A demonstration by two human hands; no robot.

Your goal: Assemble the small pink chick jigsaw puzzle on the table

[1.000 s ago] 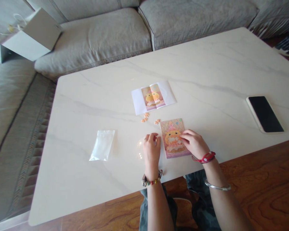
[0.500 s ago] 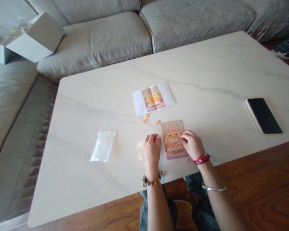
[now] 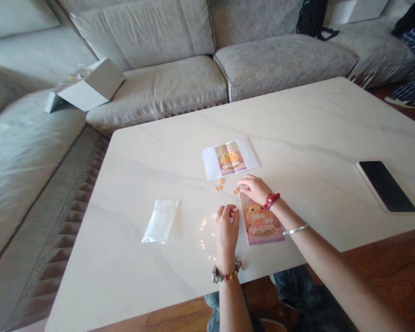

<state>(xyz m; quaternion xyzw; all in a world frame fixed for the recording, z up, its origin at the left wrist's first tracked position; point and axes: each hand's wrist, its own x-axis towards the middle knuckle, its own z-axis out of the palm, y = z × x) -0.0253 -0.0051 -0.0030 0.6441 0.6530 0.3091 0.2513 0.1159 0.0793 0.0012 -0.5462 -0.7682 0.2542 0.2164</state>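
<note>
A small jigsaw puzzle (image 3: 263, 234) with a yellow cartoon character lies in front of me; white gaps show in its middle. My right hand (image 3: 256, 189) reaches over its top edge, thumb and fingers pinched at a loose orange puzzle piece (image 3: 234, 191) off the upper left corner. The fingertips partly hide that piece. More orange pieces (image 3: 219, 185) lie to the left. My left hand (image 3: 227, 226) rests on the table by the puzzle's left edge, fingers loosely curled, thumb apart, nothing visible in it. Beyond the pieces is a creased reference picture (image 3: 230, 158) on white paper.
A clear plastic bag (image 3: 160, 222) lies to the left on the marbled white table (image 3: 124, 184). To the right is a phone (image 3: 387, 186). Shiny light spots show beside my left hand. Behind stands a grey sofa (image 3: 166, 85) with a white box (image 3: 93, 85); a person's legs (image 3: 413, 69) are at far right.
My right hand has left the puzzle's middle and moved up and left to the loose pieces. My left hand stays beside the puzzle. The view has tilted up, showing more sofa.
</note>
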